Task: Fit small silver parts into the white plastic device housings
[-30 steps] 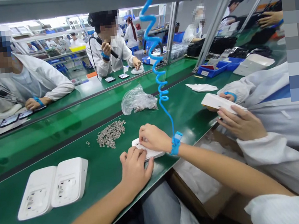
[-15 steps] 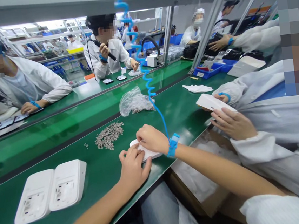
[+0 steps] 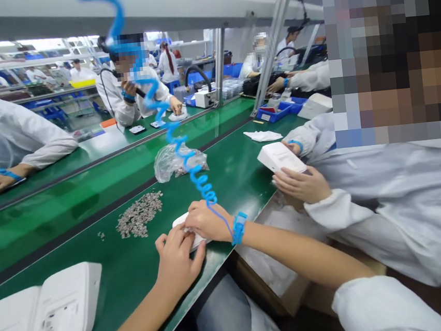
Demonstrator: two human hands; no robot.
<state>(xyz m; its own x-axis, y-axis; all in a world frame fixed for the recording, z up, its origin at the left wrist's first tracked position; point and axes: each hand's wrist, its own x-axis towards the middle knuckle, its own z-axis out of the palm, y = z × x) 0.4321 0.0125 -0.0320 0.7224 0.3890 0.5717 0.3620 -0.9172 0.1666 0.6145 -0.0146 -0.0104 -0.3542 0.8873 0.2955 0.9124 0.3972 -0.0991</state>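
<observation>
A white plastic housing (image 3: 179,220) lies on the green bench under both my hands, mostly covered by them. My left hand (image 3: 177,254) steadies it from the near left side, fingertips on its top and thumb along its near edge. Over the far right part is my right hand (image 3: 209,221), fingers pinched down against the surface; whatever is between the fingertips is too small to make out. A blue wrist strap (image 3: 239,228) with a coiled cord circles my right wrist. Left of my hands sits a pile of small metal parts (image 3: 139,215).
Two white housings, one (image 3: 65,310) in full view, stand side by side at lower left. A clear plastic bag (image 3: 168,163) of small parts lies behind. At right a co-worker's hand (image 3: 304,183) holds a white box-shaped housing (image 3: 282,157). A cardboard box (image 3: 271,285) stands below the bench edge.
The view has swung right, so everything sits further left. Both my hands stay at the same housing. The co-worker at right has tilted their white housing.
</observation>
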